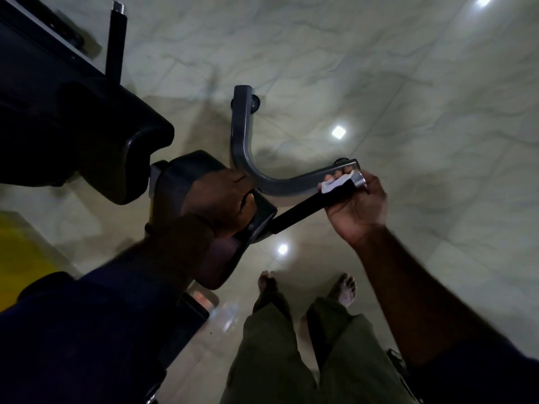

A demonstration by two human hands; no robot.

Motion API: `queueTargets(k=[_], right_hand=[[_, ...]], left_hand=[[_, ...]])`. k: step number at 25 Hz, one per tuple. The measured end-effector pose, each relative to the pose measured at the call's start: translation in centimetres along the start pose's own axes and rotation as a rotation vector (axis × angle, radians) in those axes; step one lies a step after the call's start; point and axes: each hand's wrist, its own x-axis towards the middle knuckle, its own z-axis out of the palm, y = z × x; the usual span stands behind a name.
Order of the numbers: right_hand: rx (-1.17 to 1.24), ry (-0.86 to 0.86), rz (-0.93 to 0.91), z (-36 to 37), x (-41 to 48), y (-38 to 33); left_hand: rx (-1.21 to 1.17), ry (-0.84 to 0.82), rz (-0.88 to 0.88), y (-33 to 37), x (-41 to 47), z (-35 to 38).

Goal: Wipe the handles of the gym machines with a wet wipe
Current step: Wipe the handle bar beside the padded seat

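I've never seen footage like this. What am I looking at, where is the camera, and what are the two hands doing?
There is no robot here. A person wears a camera on the head, so this single picture looks down past their own arms to the pale marble floor and their bare feet. The dark shapes on the left are part of a gym machine. The left hand rests on a black pad of that machine, with the fingers curled over its edge, seemingly to steady it. The right hand holds a white wet wipe against the black handle, near its silver end cap. The grey curved tube on the floor looks like the machine's base.
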Motion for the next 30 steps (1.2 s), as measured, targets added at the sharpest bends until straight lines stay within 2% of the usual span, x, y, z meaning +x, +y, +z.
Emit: queueTargets(k=[6, 11, 14, 17, 19, 21, 23, 26, 28, 30], right_hand=[[0.035, -0.008, -0.015, 0.1, -1.5, 6.6], [0.057, 0.009, 0.171, -1.2, -3.7, 14.6], [0.149, -0.024, 0.145, -1.2, -3.6, 11.2], [0.200, 0.033, -0.078, 0.3, -1.8, 3.8], [0.185, 0.095, -0.201, 1.7, -1.6, 1.8], [-0.003, 0.162, -0.313, 2.0, -1.9, 3.8], [-0.350, 0.246, -0.404, 0.9, -3.2, 8.6], [-0.743, 0.221, -0.361, -1.7, -5.9, 14.3], [-0.807, 0.264, -0.268, -2.3, -6.2, 13.6], [-0.856, 0.264, -0.266, -1.4, -5.8, 11.5]], left_hand=[[0.001, 0.054, 0.043, -0.1, 0.0, 0.4], [-0.042, 0.111, 0.069, -0.1, -0.1, 0.5], [-0.059, 0.129, 0.090, 0.0, -0.1, 0.5], [-0.036, 0.166, 0.116, -0.1, -0.1, 0.6], [-0.021, 0.170, 0.117, -0.2, -0.1, 0.6], [-0.033, 0.165, 0.116, -0.3, -0.2, 0.8], [-0.051, 0.174, 0.109, -0.4, -0.3, 0.9], [-0.077, 0.176, 0.098, -0.4, -0.5, 0.8], [-0.082, 0.172, 0.094, -0.2, -0.5, 0.8], [-0.065, 0.165, 0.080, -0.2, -0.3, 0.6]])
